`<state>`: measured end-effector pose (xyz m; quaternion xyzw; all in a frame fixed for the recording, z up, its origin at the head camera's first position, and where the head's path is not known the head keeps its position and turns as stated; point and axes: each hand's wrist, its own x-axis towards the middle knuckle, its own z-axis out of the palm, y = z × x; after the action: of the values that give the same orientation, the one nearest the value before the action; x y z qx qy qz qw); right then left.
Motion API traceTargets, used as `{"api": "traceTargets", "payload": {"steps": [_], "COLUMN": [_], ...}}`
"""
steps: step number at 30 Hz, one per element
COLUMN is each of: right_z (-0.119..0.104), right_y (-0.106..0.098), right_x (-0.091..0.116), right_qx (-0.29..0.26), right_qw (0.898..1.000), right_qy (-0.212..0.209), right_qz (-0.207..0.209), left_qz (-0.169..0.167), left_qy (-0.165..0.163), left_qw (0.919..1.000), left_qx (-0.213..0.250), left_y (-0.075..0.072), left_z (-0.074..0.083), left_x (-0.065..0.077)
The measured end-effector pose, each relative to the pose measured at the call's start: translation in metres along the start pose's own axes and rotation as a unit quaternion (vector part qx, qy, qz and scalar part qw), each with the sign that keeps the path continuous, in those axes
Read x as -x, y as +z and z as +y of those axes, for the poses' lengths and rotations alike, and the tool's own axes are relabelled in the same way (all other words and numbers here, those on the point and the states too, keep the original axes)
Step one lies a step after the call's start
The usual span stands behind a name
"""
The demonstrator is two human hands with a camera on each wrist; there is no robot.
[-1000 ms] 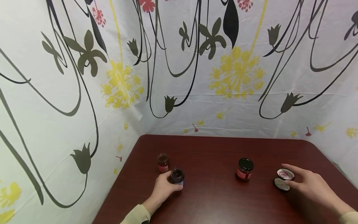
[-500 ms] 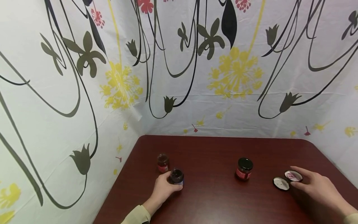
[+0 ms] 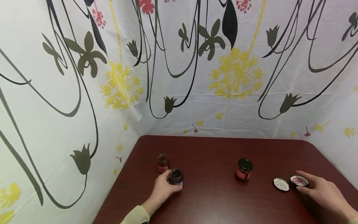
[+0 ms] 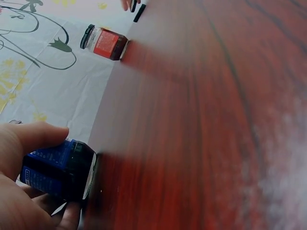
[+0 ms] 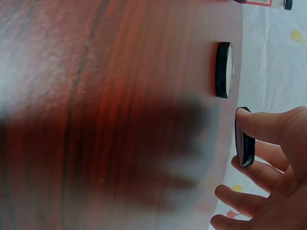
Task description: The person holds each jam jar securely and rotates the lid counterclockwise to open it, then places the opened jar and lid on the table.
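Observation:
My left hand [image 3: 163, 189] grips a small lidless jar with a blue label [image 4: 48, 167], which stands upright on the table. Just behind it is another lidless jar, with a red label [image 3: 163, 163]. At the right, my right hand [image 3: 324, 189] pinches a black-rimmed jar lid [image 3: 299, 181] between thumb and fingers, its stained inner side facing up. In the right wrist view this lid [image 5: 245, 139] is held on edge against the thumb, a little off the tabletop. A second lid [image 3: 281, 184], pale inside, lies on the table to its left.
A closed jar with a black lid and red label [image 3: 244, 169] stands between the hands, left of the lids. The dark red wooden table [image 3: 207, 199] ends at the back against a flower-printed cloth [image 3: 181, 121].
My right hand has moved to the right with the pinched lid, away from the lid on the table, and slightly nearer the front. The left hand and its jar stay put.

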<state>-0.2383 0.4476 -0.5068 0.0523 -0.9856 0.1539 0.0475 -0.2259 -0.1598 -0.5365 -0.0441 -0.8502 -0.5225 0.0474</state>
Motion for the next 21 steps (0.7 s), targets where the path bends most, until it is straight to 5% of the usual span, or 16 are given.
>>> {"api": "traceTargets", "payload": {"steps": [13,21], "right_z": [0.0062,0.0089], "right_y": [0.006,0.009], "right_x": [0.0038,0.0078], "right_qx": [0.004,0.003], "right_qw": [0.999,1.0], "right_qy": [0.025,0.009], "right_qz": [-0.027,-0.004], "left_qz": [-0.027,-0.029], "left_qy": [-0.013,-0.012], "left_qw": [0.9993,0.9987], "left_qx": [0.023,0.039], "left_y": [-0.0035,-0.0042], "left_z": [-0.0003,-0.0018], "left_x": [0.001,0.0019]}}
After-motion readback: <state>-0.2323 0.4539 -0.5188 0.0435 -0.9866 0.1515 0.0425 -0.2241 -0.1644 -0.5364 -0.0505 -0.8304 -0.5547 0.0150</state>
